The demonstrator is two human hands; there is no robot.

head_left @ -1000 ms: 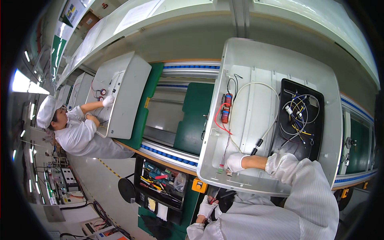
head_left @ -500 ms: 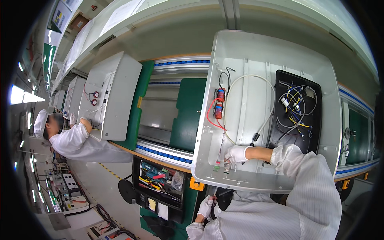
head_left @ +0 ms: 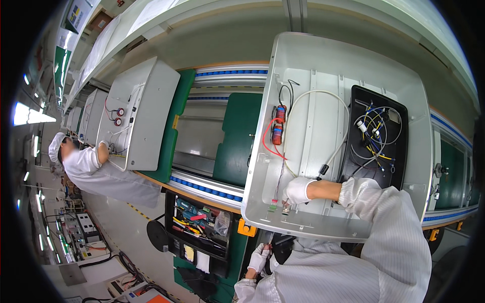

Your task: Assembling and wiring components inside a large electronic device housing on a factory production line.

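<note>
A large light-grey metal box [head_left: 317,131] lies open in front of me. My right hand [head_left: 297,191], in a white glove, reaches into it, its fingers closed around a small metal fitting [head_left: 286,206] at the near wall. Beside those fingers is a green connector [head_left: 273,205], with thin wires running up to two red cylindrical parts [head_left: 278,124]. My left hand [head_left: 258,258], also gloved, is below the box's near edge, outside it. Its fingers are closed around something thin, mostly hidden.
A black tray [head_left: 399,166] of cables and connectors lies in the box's right side. A tool tray [head_left: 233,222] hangs below the conveyor rail [head_left: 207,193]. To the left, a co-worker [head_left: 101,171] reaches into another grey box [head_left: 151,116].
The view has shifted slightly. My right hand remains at the near wall with its fingers around the fitting. The co-worker on the left has shifted, and only one of their hands shows clearly.
</note>
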